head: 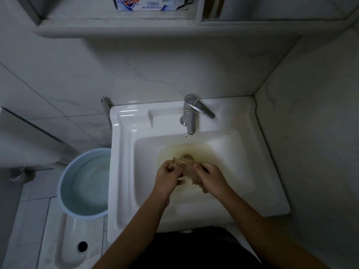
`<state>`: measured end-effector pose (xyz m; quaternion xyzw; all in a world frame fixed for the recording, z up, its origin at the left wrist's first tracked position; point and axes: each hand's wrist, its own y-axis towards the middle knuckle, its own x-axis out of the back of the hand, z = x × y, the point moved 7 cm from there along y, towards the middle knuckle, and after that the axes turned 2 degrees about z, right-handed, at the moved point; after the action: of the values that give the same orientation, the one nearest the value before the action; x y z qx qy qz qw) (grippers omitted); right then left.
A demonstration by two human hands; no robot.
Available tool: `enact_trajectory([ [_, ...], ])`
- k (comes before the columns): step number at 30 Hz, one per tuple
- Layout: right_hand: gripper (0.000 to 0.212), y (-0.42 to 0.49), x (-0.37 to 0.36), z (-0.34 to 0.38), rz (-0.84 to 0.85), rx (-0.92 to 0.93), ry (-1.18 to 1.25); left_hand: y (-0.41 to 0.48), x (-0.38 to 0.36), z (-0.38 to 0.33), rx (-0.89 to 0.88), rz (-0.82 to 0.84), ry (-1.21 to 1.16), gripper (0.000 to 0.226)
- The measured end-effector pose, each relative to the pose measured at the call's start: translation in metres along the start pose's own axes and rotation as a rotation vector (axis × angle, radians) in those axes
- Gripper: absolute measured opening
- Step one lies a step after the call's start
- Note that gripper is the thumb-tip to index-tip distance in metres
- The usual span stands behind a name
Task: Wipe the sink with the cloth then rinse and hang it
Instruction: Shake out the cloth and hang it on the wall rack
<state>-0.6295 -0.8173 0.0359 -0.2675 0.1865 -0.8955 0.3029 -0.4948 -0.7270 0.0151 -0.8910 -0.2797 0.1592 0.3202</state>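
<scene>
Closest to my view is dark clothing at the bottom edge, and from there two bare forearms reach forward over the bowl. The left hand (168, 176) has its fingers curled in, pinching the left end of a crumpled, wet, beige-brown cloth (188, 171). The right hand (211, 178) grips the other end with its fingers folded over the fabric. The two hands sit close together, knuckles up, holding the cloth bunched between them low in the middle of the bowl.

The white rectangular ceramic sink (124, 171) sits in a corner of pale marbled wall tiles. A chrome single-lever faucet (189, 113) stands at its back rim, with a thin yellow rubber band (194, 105) wound round it. Above, a white shelf (116, 29) carries a white and blue soap box (145, 3).

The bowl holds a shallow pool of murky yellowish water (223, 162) around the cloth. On the floor to the left, a round light-blue plastic basin (64, 183) holds clear water and rests partly on a white squat toilet pan (73, 239).
</scene>
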Motion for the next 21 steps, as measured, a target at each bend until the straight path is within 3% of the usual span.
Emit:
enact_trajectory([
  [3, 0.020, -0.010, 0.000, -0.016, -0.053, 0.027, -0.079, -0.005, 0.010, 0.003, -0.092, -0.012, 0.175, 0.026],
  [7, 0.032, -0.030, -0.003, -0.041, -0.065, 0.050, -0.277, -0.013, 0.019, 0.028, -0.060, 0.051, 0.311, 0.026],
  [9, 0.036, -0.040, -0.003, -0.051, -0.048, 0.049, -0.345, -0.022, 0.019, 0.034, -0.045, 0.075, 0.335, 0.024],
  [12, 0.026, -0.046, 0.000, -0.053, -0.015, 0.047, -0.357, -0.037, 0.025, 0.031, -0.028, 0.046, 0.294, 0.022],
  [14, 0.014, -0.047, -0.006, -0.047, 0.062, 0.044, -0.350, -0.045, 0.033, 0.027, -0.021, -0.013, 0.232, 0.022],
  [17, 0.036, -0.047, -0.030, -0.032, 0.231, 0.073, -0.370, -0.059, 0.045, 0.022, -0.038, -0.071, 0.154, 0.021],
  [21, 0.025, -0.043, -0.051, -0.015, 0.345, 0.158, -0.365, -0.089, 0.069, 0.025, -0.089, -0.217, 0.160, 0.023],
])
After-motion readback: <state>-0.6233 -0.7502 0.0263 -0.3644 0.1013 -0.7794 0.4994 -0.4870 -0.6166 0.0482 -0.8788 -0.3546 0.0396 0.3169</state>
